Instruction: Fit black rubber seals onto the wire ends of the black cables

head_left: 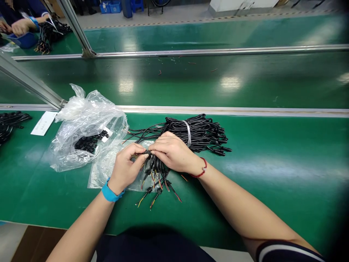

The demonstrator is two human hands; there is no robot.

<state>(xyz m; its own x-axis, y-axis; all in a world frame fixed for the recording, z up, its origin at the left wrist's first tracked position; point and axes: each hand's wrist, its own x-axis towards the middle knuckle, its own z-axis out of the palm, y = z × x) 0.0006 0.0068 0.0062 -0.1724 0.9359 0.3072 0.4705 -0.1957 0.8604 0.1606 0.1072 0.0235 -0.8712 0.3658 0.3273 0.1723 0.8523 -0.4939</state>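
A tied bundle of black cables (197, 133) lies on the green bench, with a pale band around it and connector ends pointing right. My left hand (128, 165) pinches a black cable (147, 153) near its end. My right hand (171, 151) also grips that cable, its fingertips almost meeting the left ones. Whether a small part sits between the fingers is hidden. Below the hands, several cable ends fan out with red and yellow bare wires (156, 200); some carry small black fittings (149, 190). A flat clear plastic bag (102, 174) lies partly under them.
An open clear bag (89, 109) holding small black parts (88, 143) stands left, beside a white paper label (44, 123). More black cables (12, 122) lie far left. Metal posts (76, 29) and rails frame the bench. Another person's hand (23, 27) is over a blue tray (25, 40).
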